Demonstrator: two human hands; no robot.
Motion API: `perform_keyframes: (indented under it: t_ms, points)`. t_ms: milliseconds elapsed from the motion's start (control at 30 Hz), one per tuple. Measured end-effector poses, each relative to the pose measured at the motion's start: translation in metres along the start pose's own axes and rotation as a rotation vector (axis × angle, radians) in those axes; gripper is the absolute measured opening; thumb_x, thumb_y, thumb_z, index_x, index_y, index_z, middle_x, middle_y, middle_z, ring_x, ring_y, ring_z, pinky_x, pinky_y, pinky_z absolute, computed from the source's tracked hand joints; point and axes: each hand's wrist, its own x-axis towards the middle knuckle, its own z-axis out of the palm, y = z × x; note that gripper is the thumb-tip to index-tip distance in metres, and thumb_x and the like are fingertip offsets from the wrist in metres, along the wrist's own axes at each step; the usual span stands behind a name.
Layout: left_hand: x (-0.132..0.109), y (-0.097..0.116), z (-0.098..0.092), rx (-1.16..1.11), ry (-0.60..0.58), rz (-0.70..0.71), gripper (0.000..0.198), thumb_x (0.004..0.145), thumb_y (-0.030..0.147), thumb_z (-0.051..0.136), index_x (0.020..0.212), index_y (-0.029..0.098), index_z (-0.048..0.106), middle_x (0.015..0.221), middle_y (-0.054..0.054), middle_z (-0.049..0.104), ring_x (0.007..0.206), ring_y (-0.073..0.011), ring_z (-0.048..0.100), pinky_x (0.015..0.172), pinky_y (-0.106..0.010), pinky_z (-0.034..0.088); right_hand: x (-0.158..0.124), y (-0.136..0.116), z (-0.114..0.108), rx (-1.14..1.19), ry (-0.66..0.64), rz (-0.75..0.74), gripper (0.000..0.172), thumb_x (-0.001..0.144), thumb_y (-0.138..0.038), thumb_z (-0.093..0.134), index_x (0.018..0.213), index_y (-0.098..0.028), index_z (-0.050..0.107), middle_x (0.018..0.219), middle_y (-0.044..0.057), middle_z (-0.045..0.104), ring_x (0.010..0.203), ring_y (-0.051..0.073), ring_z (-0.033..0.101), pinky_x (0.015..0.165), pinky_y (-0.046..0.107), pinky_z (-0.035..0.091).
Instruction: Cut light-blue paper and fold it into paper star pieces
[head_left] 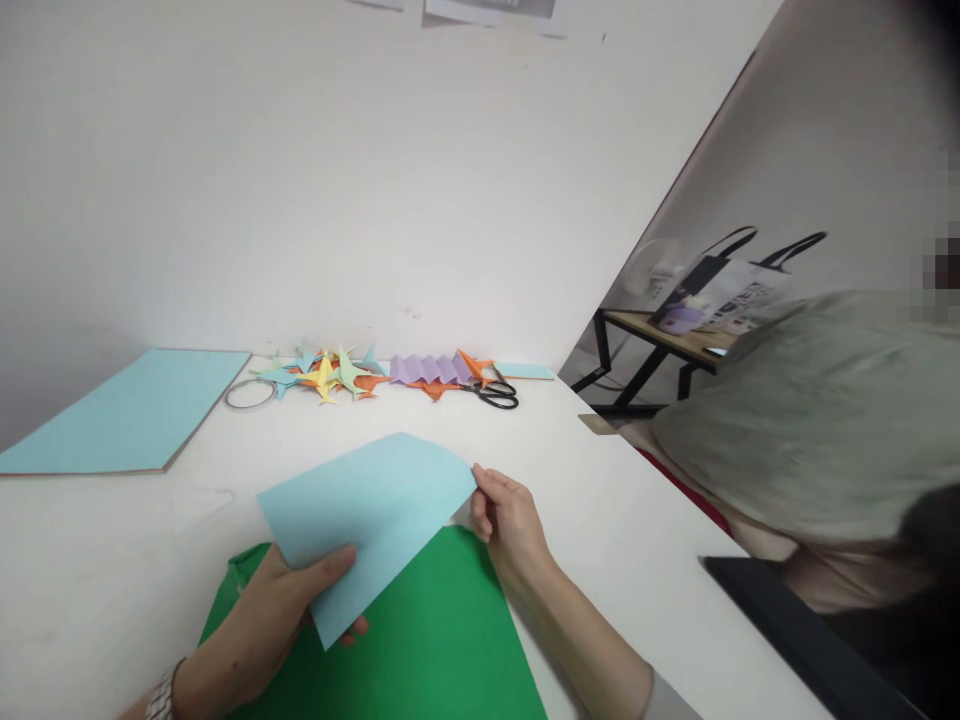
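A light blue sheet of paper [367, 500] is held tilted above a green sheet [420, 630] on the table. My left hand [277, 610] grips its lower left part, thumb on top and fingers beneath. At the right corner, my right hand [514, 515] pinches the paper between thumb and fingertips. The sheet bends slightly toward that corner. Part of the green sheet is hidden under the blue paper and my left hand.
Along the wall lie several folded paper figures [328, 377], a pleated purple paper strip [429, 369], black-handled scissors [498, 394] and a wire ring [251, 394]. A stack of blue paper [127, 415] lies at left. Another person [795, 400] sits at right.
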Motion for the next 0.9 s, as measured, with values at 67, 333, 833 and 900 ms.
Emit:
perform_keyframes:
  t_ms: [67, 333, 833, 900]
  points:
    - [0.000, -0.001, 0.002, -0.008, 0.011, -0.001, 0.026, 0.068, 0.039, 0.067, 0.078, 0.016, 0.059, 0.061, 0.000, 0.062, 0.052, -0.0189, 0.060, 0.048, -0.030, 0.049, -0.003, -0.001, 0.002, -0.006, 0.005, -0.013, 0.046, 0.072, -0.046, 0.063, 0.042, -0.015, 0.046, 0.031, -0.004, 0.044, 0.024, 0.003, 0.032, 0.027, 0.016, 0.023]
    - [0.001, -0.004, 0.010, 0.081, 0.053, 0.033, 0.026, 0.065, 0.039, 0.069, 0.072, 0.016, 0.062, 0.057, -0.002, 0.065, 0.054, -0.0194, 0.060, 0.053, -0.030, 0.048, -0.041, 0.014, 0.025, -0.190, -0.485, 0.305, 0.036, 0.056, -0.039, 0.078, 0.048, -0.011, 0.056, 0.042, 0.002, 0.059, 0.030, 0.007, 0.048, 0.030, 0.017, 0.035]
    - [-0.008, -0.004, 0.005, 0.279, -0.049, 0.029, 0.015, 0.058, 0.024, 0.070, 0.050, 0.016, 0.059, 0.044, 0.000, 0.061, 0.048, -0.0149, 0.054, 0.055, -0.026, 0.043, 0.009, -0.001, -0.005, 0.216, -0.016, 0.133, 0.027, 0.061, -0.021, 0.076, 0.053, -0.015, 0.050, 0.043, -0.004, 0.055, 0.033, 0.003, 0.044, 0.033, 0.012, 0.034]
    - [-0.009, -0.002, 0.007, 0.293, -0.052, 0.036, 0.016, 0.058, 0.025, 0.071, 0.049, 0.017, 0.060, 0.043, -0.001, 0.061, 0.048, -0.0155, 0.054, 0.055, -0.026, 0.043, 0.015, -0.004, -0.010, 0.249, 0.016, 0.122, 0.026, 0.063, -0.022, 0.074, 0.055, -0.016, 0.050, 0.044, -0.005, 0.055, 0.034, 0.003, 0.044, 0.034, 0.011, 0.036]
